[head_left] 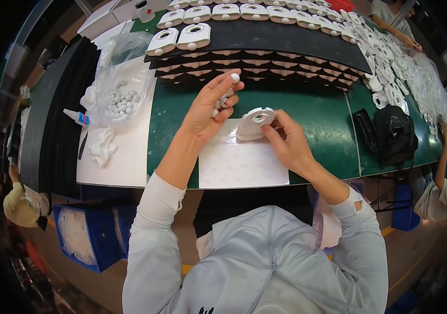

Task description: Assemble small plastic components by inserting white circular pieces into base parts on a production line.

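My left hand is raised over the green table, its fingers curled around several small white balls. One white ball sits pinched at the fingertips. My right hand grips a white plastic housing by its right edge. That housing is rounded, with a round hole near its top, and it is tilted up over a white sheet at the table's front edge. The two hands are apart, the left higher and farther from me.
Black boards stand stacked at the back, bearing rows of similar white housings. At left lie a bag of white balls, a glue bottle and crumpled tissue. A black bag and heaped white parts are right. Co-workers sit nearby.
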A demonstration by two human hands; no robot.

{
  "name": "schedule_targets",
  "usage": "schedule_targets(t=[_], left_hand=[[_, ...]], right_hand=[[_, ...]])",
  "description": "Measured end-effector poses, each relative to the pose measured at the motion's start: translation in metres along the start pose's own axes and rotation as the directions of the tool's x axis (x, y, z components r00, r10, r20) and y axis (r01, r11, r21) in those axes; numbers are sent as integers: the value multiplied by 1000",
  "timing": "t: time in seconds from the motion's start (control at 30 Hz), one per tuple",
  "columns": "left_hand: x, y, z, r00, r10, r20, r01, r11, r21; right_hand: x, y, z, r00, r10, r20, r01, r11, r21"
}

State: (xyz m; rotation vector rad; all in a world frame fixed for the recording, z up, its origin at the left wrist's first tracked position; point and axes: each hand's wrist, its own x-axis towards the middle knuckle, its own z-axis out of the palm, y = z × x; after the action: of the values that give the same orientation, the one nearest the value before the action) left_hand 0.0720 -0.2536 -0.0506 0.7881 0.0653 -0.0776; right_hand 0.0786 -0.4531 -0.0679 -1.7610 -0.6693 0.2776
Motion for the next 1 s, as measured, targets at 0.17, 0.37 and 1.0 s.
schedule_targets(t=[0.17, 0.37, 1.0], left_hand=[[0, 0, -3, 999, 11, 44, -11, 1000, -14], [0, 0, -1, 1000, 19, 24, -18, 1000, -21], [-6, -15, 16, 997, 59, -45, -26, 843, 538]], right_hand=[[0, 5, 1, 996, -89, 6, 89, 989, -120], [2, -3, 6, 970, -236, 62, 243, 909, -338], [16, 4, -15, 984, 177, 2, -108, 592, 799]])
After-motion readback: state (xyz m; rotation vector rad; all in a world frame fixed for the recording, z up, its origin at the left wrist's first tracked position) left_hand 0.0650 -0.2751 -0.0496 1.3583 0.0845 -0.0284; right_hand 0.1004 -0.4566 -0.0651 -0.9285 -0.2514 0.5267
